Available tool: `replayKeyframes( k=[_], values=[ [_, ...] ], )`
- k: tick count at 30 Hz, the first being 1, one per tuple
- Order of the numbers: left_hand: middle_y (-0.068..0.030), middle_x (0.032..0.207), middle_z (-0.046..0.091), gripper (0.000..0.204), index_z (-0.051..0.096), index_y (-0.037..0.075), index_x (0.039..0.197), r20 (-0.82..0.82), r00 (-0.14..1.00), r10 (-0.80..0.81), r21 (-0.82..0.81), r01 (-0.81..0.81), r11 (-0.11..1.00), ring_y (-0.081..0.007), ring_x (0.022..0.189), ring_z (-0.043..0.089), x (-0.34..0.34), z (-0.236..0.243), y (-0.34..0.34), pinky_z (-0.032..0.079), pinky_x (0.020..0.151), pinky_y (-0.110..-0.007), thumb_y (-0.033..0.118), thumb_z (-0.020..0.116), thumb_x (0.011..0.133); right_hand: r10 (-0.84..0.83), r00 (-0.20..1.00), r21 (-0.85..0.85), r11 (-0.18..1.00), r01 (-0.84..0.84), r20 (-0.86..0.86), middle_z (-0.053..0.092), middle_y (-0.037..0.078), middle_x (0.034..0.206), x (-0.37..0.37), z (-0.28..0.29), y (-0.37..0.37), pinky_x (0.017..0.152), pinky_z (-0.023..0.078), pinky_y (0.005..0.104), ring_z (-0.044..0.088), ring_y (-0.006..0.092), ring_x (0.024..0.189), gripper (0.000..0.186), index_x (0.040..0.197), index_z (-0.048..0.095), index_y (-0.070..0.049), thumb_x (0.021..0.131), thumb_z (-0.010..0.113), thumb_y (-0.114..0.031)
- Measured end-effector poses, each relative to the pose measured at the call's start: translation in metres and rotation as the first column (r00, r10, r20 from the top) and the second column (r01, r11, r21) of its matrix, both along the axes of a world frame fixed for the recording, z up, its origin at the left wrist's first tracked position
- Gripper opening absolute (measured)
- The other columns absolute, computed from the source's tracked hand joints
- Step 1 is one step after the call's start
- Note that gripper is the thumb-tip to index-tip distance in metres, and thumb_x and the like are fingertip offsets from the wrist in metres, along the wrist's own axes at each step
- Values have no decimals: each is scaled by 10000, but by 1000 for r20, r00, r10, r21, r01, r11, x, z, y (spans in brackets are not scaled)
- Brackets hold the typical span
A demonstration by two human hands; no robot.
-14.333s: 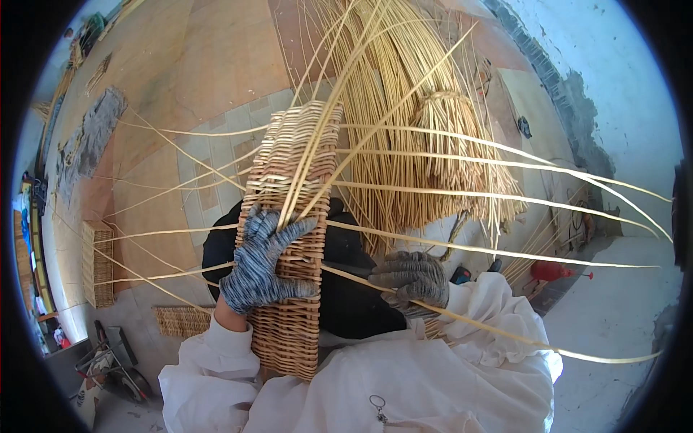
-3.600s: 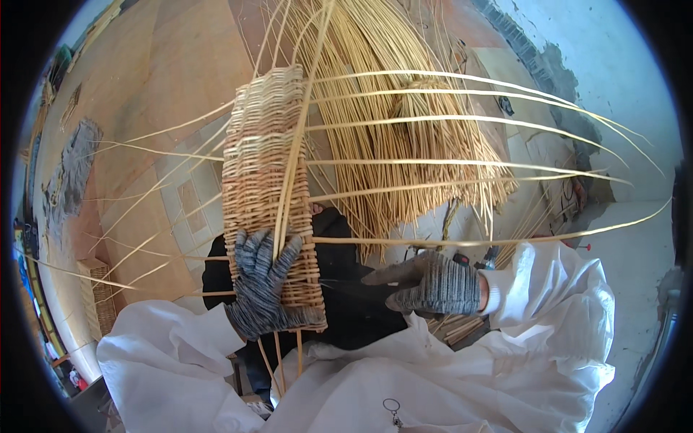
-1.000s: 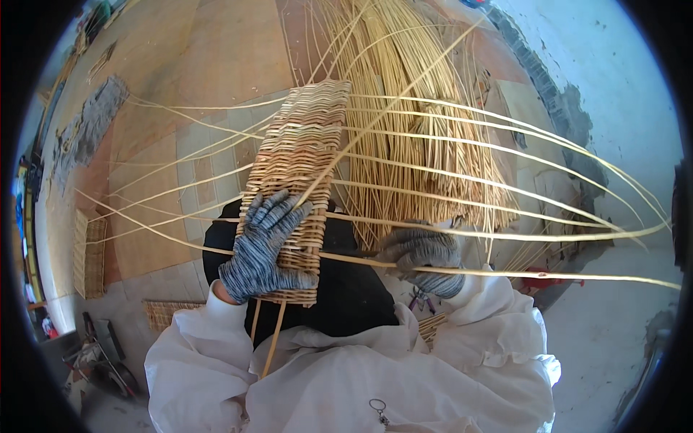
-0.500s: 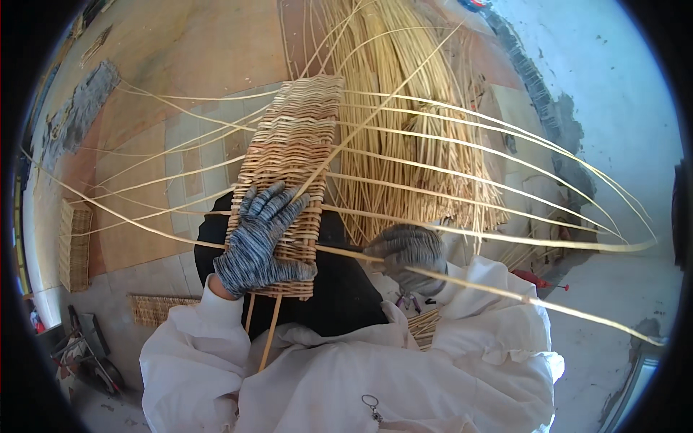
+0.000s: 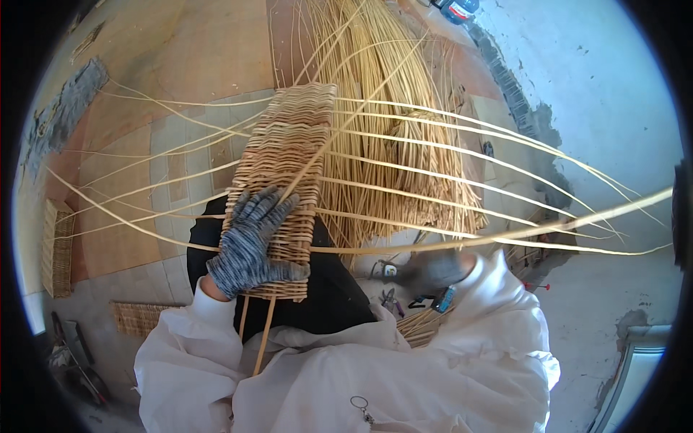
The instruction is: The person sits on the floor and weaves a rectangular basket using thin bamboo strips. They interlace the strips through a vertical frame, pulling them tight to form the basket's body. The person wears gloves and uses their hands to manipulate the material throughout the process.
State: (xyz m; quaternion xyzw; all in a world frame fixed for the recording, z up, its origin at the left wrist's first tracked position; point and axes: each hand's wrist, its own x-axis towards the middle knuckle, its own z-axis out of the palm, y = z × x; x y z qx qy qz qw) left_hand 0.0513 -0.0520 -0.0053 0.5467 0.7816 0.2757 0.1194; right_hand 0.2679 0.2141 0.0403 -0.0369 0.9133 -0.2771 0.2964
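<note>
My left hand (image 5: 253, 249), in a grey striped knit glove, lies flat with fingers apart on the lower part of a woven wicker panel (image 5: 285, 151). The panel lies tilted over a black cloth (image 5: 339, 285) on my lap. A long loose cane strand (image 5: 361, 108) runs diagonally up from beside my left fingertips. Long stakes stick out from both sides, and two short ones from the panel's near end. My right hand (image 5: 429, 270), gloved too, is motion-blurred to the right of the panel, above some hand tools. Its fingers cannot be made out.
A big bundle of cane (image 5: 397, 166) lies beyond the panel. Pliers-like tools (image 5: 390, 302) and a blue item (image 5: 444, 298) lie near my right sleeve. Wicker pieces (image 5: 58, 249) are at the left. A blue-tinted bottle (image 5: 458, 10) stands far right, by the wall (image 5: 599, 94).
My right hand has let go of the lowest right-hand stake and moved right and slightly down toward the tools. That stake has swung upward. My left hand stays on the panel.
</note>
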Motion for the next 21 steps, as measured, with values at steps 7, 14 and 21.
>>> replayKeyframes(
  k=[7,14,21],
  values=[
    [-220,1384,370,1126,387,64,1380,-22,977,-211,-71,209,975,-390,1340,266,-6,20,-6,101,1122,-528,728,698,525,-251,960,-513,812,277,120,616,105,1039,69,-20,-10,782,492,291,593,150,884,599,1372,405,-75,843,652,-213],
    [-197,1399,371,1152,415,63,1367,-126,983,-131,-57,125,991,-390,1341,278,19,20,-3,105,1119,-545,709,732,468,-600,764,-591,535,604,237,646,66,1117,51,3,-71,777,521,259,629,135,800,500,1273,546,-122,809,702,-226],
    [-194,1405,367,1182,422,61,1361,-122,982,-141,-56,135,989,-394,1342,270,24,16,-3,88,1117,-551,746,713,443,-587,796,-517,641,567,145,634,86,1155,47,-5,-74,807,522,289,658,187,885,464,1243,576,-128,804,705,-200]
  ],
)
